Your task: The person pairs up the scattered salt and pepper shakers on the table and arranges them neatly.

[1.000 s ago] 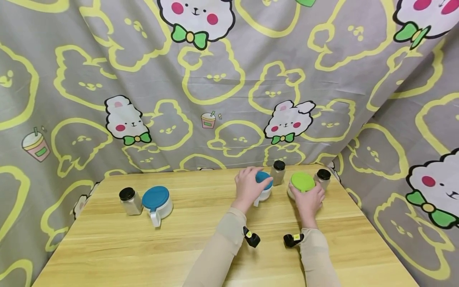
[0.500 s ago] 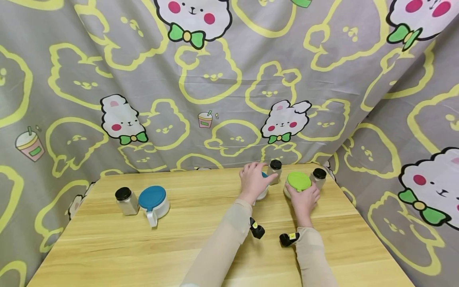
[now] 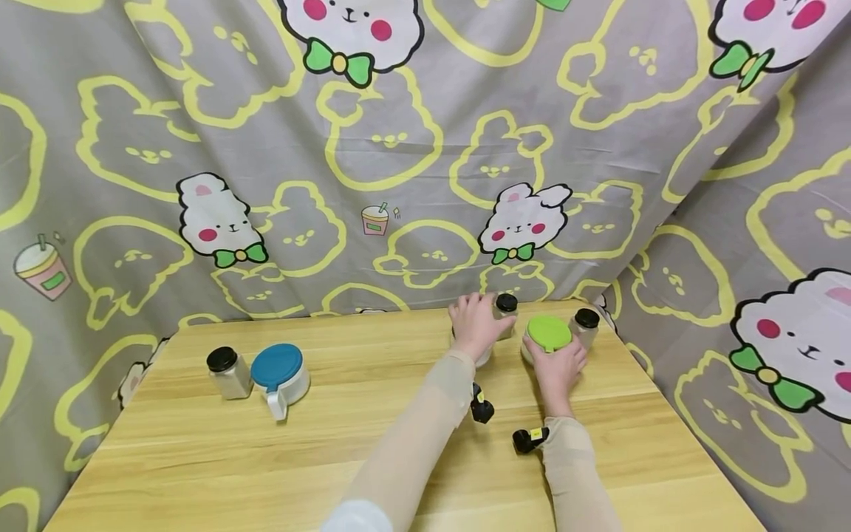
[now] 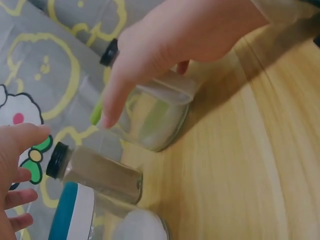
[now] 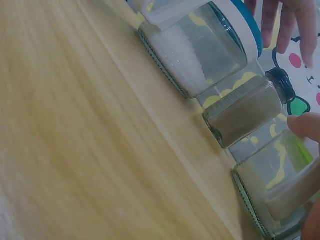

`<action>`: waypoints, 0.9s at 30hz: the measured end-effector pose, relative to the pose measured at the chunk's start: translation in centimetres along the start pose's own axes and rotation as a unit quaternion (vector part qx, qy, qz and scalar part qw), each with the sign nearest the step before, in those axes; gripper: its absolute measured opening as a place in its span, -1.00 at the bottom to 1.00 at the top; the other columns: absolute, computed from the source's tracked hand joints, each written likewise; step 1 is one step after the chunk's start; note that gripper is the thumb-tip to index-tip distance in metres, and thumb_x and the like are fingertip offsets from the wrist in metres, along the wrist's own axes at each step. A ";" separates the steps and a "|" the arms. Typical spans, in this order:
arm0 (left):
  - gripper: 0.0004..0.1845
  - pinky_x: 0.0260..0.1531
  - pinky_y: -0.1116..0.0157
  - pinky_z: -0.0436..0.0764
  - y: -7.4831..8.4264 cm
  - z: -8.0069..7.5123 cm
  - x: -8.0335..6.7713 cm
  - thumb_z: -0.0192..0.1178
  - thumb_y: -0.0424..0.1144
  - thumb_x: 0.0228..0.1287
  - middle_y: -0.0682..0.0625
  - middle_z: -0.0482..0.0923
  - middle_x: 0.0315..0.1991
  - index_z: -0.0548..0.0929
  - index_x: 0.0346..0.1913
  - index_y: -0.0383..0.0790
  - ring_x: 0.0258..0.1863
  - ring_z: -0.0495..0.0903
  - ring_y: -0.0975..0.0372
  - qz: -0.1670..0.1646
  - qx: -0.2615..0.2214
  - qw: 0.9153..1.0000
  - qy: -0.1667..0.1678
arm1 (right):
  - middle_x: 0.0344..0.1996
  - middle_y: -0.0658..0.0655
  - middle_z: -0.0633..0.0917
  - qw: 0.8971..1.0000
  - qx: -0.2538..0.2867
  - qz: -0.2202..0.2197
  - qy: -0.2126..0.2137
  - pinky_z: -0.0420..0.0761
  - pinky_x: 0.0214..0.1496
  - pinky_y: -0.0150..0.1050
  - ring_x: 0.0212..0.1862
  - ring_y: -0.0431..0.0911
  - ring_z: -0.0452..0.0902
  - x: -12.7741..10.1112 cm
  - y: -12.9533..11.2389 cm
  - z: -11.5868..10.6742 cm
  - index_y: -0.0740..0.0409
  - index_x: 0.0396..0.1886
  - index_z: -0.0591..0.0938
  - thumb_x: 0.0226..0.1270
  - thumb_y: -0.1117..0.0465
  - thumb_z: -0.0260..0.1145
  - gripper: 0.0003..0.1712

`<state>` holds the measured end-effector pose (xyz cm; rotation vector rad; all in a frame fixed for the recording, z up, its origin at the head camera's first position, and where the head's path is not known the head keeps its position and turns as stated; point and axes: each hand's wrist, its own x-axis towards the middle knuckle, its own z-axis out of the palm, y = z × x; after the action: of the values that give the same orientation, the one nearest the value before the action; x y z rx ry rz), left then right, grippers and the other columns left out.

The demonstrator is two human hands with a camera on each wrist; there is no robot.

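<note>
My left hand (image 3: 477, 325) hovers over the blue-lidded glass seasoning jar (image 4: 145, 225), its fingers spread close to a black-capped spice jar (image 3: 505, 307). In the left wrist view, those fingers (image 4: 20, 200) stand apart from the black cap, with nothing between them. The blue-lidded jar holds white grains and is mostly hidden under the hand in the head view. To the right, my right hand (image 3: 558, 366) grips a green-lidded glass seasoning jar (image 3: 548, 332) by its near side, thumb and fingers around it. Brownish powder fills the spice jar (image 5: 245, 112) between the two lidded jars.
Another black-capped jar (image 3: 585, 329) stands just right of the green-lidded one. On the left of the wooden table (image 3: 266, 473) are a further black-capped jar (image 3: 229, 373) and a blue-lidded jar with a white handle (image 3: 279, 373). A patterned curtain (image 3: 425, 162) hangs behind the table.
My left hand has moved right and away from me, from the blue-lidded jar's side toward the black-capped spice jar. My right hand keeps its grip on the green-lidded jar. The head view has shifted slightly.
</note>
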<state>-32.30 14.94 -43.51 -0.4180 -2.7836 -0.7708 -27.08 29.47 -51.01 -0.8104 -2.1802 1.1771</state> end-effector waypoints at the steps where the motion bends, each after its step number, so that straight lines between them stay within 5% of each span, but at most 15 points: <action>1: -0.28 0.30 -0.09 0.22 0.1 0.1 0.2 0.21 0.34 0.15 0.01 0.50 0.24 0.48 0.33 0.08 0.26 0.37 0.06 -0.002 0.003 1.000 -0.003 | 0.32 0.43 0.25 1.000 0.000 -0.001 0.002 0.14 0.36 0.27 0.36 0.30 0.11 0.0 0.0 0.0 0.34 0.42 0.12 -0.11 -0.16 0.57 0.25; 11: -0.26 0.28 -0.08 0.28 0.7 1.0 1.8 0.17 0.40 0.13 0.02 0.49 0.26 0.47 0.33 0.12 0.27 0.38 0.05 -0.019 0.086 0.996 -0.035 | 0.29 0.42 0.31 1.000 -0.001 -0.011 0.015 0.18 0.35 0.22 0.33 0.29 0.16 0.1 0.2 -0.2 0.35 0.38 0.19 -0.13 -0.16 0.58 0.21; 27: -0.30 0.28 -0.14 0.24 0.5 2.9 3.0 0.28 0.38 0.04 -0.01 0.52 0.21 0.60 0.17 0.04 0.24 0.39 0.04 -0.054 0.121 0.990 -0.055 | 0.28 0.43 0.33 1.000 0.004 -0.019 0.020 0.17 0.36 0.23 0.33 0.31 0.18 0.3 0.5 0.0 0.35 0.35 0.23 -0.20 -0.17 0.60 0.22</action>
<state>-35.31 17.51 -44.90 -0.2735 -2.9757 -0.4339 -27.15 29.88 -51.40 -0.7782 -2.1475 1.1401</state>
